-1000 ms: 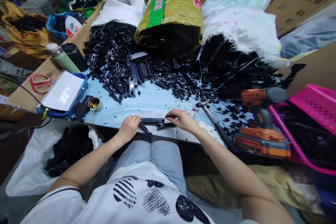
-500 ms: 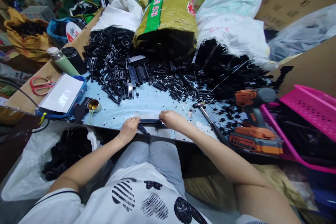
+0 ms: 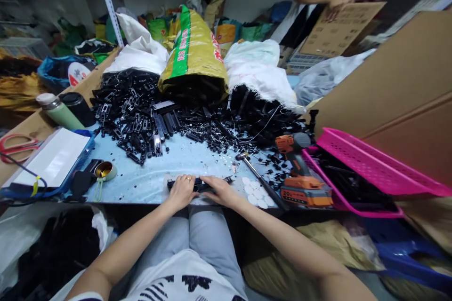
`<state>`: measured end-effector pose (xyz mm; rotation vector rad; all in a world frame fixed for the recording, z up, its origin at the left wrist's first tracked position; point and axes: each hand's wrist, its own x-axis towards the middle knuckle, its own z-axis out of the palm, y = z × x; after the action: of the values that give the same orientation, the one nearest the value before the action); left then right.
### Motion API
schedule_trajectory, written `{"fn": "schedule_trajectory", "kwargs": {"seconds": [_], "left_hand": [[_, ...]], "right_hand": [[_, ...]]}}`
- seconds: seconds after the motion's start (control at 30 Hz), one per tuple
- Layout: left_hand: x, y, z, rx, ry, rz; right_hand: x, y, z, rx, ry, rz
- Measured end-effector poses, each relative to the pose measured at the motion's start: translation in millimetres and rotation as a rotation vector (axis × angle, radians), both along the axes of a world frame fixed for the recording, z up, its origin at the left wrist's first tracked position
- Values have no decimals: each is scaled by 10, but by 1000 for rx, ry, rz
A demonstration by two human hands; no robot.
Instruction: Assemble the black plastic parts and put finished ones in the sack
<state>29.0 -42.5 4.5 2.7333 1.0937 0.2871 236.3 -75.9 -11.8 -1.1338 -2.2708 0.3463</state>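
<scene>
A long black plastic part (image 3: pixel 226 180) lies along the front of the blue-covered worktable (image 3: pixel 141 176). My left hand (image 3: pixel 182 191), a ring on one finger, is closed over its left half with the fingers on top. Gripping it near the middle is my right hand (image 3: pixel 219 189), thumb low and fingers above. The hands almost meet and hide much of the part. To the right of my right hand lie white round discs (image 3: pixel 254 193) and a hammer (image 3: pixel 259 176).
An orange cordless drill (image 3: pixel 296 169) stands beside a pink basket (image 3: pixel 353 160). Black parts (image 3: pixel 123 108) and small screw-like pieces (image 3: pixel 219 136) are heaped behind. At left are a metal cup (image 3: pixel 105 170), scissors (image 3: pixel 19 146) and a green bottle (image 3: pixel 58 110). Another person's hand (image 3: pixel 341 0) holds a cardboard box (image 3: pixel 339 28).
The view has tilted up, showing another person at the back. My hands have moved from the part's two ends to close together on it, and it now lies flatter on the table.
</scene>
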Motion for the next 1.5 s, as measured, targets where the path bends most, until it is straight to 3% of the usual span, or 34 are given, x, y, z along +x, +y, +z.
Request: {"fn": "schedule_trajectory", "kwargs": {"seconds": [0.1, 0.3, 0.4, 0.6, 0.73, 0.87, 1.03, 1.23, 1.4, 1.5], "left_hand": [[-56, 133, -32, -21, -34, -75], [-28, 163, -49, -60, -62, -38], [24, 131, -82, -51, -63, 34], [23, 130, -82, -45, -82, 67], [43, 137, -60, -66, -61, 32], [61, 123, -66, -47, -40, 101], [22, 130, -83, -62, -36, 7], [-46, 173, -112, -71, -74, -42], [-63, 223, -88, -75, -60, -95], [-96, 196, -62, -79, -81, -101]], "right_hand": [[12, 3, -134, 18, 8, -48], [98, 109, -283, 86, -51, 32], [129, 143, -287, 106, -87, -3], [197, 237, -269, 142, -127, 81], [241, 273, -242, 149, -174, 221], [268, 296, -254, 137, -164, 72], [307, 364, -266, 135, -216, 280], [143, 148, -290, 106, -161, 49], [188, 193, -267, 50, -173, 183], [251, 190, -199, 39, -242, 146]]}}
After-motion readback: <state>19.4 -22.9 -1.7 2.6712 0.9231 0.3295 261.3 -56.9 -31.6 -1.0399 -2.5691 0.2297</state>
